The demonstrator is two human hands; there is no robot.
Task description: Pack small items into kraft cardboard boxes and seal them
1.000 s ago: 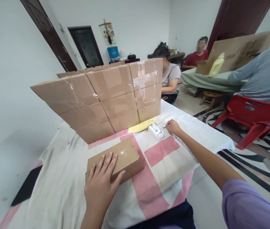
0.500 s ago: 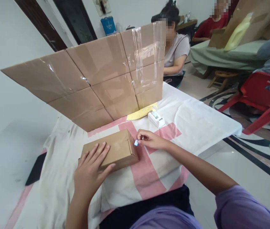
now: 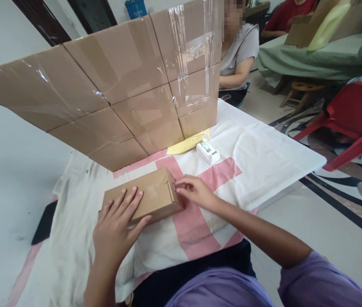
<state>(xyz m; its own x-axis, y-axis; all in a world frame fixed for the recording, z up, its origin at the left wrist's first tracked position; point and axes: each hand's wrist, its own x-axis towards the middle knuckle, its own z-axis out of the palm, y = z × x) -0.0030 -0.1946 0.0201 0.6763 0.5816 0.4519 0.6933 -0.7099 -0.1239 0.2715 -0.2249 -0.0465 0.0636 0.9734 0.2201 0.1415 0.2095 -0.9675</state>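
Note:
A closed brown cardboard box (image 3: 157, 194) lies on the cloth-covered table before me. My left hand (image 3: 115, 226) rests flat on its top at the left side, fingers spread and thumb along the near edge. At the box's right end, my right hand (image 3: 195, 192) is closed in a pinch. Its fingertips hold a small piece of tape (image 3: 174, 186), mostly hidden, against or very close to that end. Behind the right hand stands a white tape dispenser (image 3: 208, 152), beside a yellow dotted cut-out (image 3: 185, 146).
A tall taped cardboard panel (image 3: 117, 85) stands across the table behind the box. Beyond it sits a person in a grey top (image 3: 245, 55). To the right are a red plastic chair (image 3: 356, 115), a wooden stool (image 3: 300, 91) and another table with a green cloth (image 3: 302, 64).
My right hand has moved left with the piece of tape, up to the box's right end. My left hand stays on the box. The view has tilted down slightly.

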